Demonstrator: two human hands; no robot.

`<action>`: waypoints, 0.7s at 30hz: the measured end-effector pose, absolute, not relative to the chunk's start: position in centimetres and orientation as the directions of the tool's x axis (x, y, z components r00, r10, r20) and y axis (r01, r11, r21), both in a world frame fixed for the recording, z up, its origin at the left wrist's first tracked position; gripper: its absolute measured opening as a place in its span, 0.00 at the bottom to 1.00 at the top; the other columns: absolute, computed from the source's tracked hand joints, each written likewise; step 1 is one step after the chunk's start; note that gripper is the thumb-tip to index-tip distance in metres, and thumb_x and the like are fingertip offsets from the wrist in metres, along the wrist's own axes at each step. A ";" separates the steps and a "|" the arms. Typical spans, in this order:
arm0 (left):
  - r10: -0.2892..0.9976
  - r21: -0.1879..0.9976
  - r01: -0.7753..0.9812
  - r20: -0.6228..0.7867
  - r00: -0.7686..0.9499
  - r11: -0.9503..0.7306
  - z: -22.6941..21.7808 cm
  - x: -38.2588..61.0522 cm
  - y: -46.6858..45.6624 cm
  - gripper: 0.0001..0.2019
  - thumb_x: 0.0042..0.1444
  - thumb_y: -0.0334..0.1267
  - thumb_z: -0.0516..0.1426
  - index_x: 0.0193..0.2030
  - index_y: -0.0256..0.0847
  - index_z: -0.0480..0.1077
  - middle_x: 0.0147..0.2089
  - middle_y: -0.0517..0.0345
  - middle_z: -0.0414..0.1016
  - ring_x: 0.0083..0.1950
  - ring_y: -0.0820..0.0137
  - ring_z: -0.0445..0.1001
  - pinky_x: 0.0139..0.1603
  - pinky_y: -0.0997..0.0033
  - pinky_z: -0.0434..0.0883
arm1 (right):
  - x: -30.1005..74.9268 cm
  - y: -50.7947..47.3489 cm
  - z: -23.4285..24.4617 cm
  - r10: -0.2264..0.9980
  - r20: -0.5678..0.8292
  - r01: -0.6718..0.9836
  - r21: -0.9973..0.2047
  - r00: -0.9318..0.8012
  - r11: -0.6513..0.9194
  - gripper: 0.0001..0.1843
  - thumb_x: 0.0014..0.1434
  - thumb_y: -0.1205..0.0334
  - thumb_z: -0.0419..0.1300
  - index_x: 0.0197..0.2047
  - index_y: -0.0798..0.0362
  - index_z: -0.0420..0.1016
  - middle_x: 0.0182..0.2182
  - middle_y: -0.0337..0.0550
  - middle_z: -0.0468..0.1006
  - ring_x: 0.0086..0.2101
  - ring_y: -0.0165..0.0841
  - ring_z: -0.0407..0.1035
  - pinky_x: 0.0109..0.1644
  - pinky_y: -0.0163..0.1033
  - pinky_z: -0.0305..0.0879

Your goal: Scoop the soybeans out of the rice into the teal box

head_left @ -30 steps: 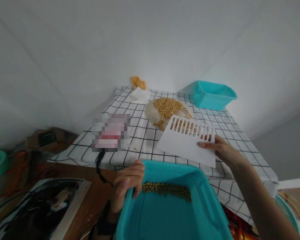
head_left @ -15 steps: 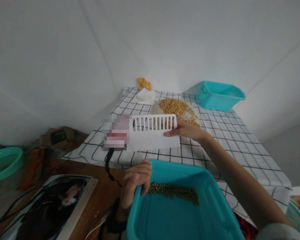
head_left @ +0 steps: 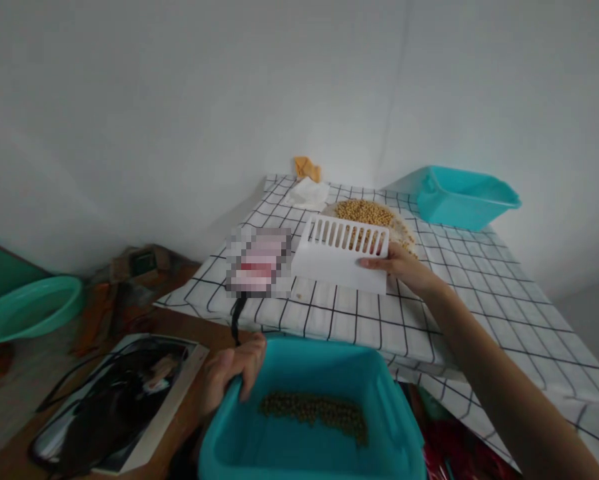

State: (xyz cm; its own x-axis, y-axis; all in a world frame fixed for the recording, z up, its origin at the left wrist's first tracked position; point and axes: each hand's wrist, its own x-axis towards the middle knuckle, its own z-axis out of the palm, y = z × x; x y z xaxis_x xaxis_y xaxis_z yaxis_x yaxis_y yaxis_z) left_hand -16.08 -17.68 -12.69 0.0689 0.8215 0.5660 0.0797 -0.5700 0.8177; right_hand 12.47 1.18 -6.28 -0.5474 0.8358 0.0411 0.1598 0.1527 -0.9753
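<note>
My right hand [head_left: 406,268] grips the right end of a white plastic panel [head_left: 339,267] with a row of slots along its upper edge. The panel tilts over the front of a spread of yellow soybeans [head_left: 363,212] on the table, and some show through the slots. My left hand [head_left: 235,368] is closed over the left rim of a teal plastic bin [head_left: 324,350], just below the table's front edge. Inside that bin, a band of dark greenish beans [head_left: 314,408] lies across the bottom.
A second teal bin [head_left: 466,200] stands at the table's back right. The checked tablecloth [head_left: 479,287] carries a blurred-out pink item [head_left: 259,260], a white cloth [head_left: 308,193] and an orange cloth [head_left: 306,169]. Left are a green basin [head_left: 34,310] and a picture [head_left: 124,400].
The view has turned slightly left. My right hand has shifted right with the slotted panel, which now leans more. The bin under my left hand has moved left and down relative to the table.
</note>
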 end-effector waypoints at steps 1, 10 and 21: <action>0.820 0.816 0.072 0.570 0.057 -0.573 -12.9 -16.7 -17.7 0.33 0.73 0.43 0.37 0.14 0.41 0.56 0.11 0.62 0.57 0.15 0.69 0.59 0.30 0.59 0.62 | 12.4 1.1 -6.3 0.843 0.049 0.157 -0.975 -0.536 0.157 0.21 0.52 0.54 0.73 0.48 0.51 0.80 0.51 0.47 0.83 0.51 0.45 0.75 0.59 0.53 0.71; 0.789 0.789 -0.021 0.613 -0.039 -0.614 -14.5 -16.0 -16.7 0.31 0.72 0.44 0.42 0.14 0.41 0.57 0.12 0.62 0.59 0.17 0.70 0.57 0.32 0.60 0.58 | 13.5 -2.2 -5.6 0.791 -0.035 0.205 -0.972 -0.610 0.115 0.19 0.52 0.54 0.74 0.47 0.48 0.82 0.48 0.43 0.84 0.51 0.45 0.76 0.61 0.53 0.70; 0.808 0.807 -0.072 0.588 0.023 -0.586 -12.7 -14.0 -18.9 0.31 0.72 0.45 0.42 0.15 0.41 0.56 0.12 0.64 0.57 0.16 0.70 0.58 0.37 0.55 0.63 | 20.8 -4.1 -6.0 1.000 -0.023 0.067 -0.997 0.009 -0.024 0.23 0.52 0.52 0.72 0.51 0.47 0.79 0.51 0.50 0.84 0.52 0.55 0.78 0.54 0.57 0.77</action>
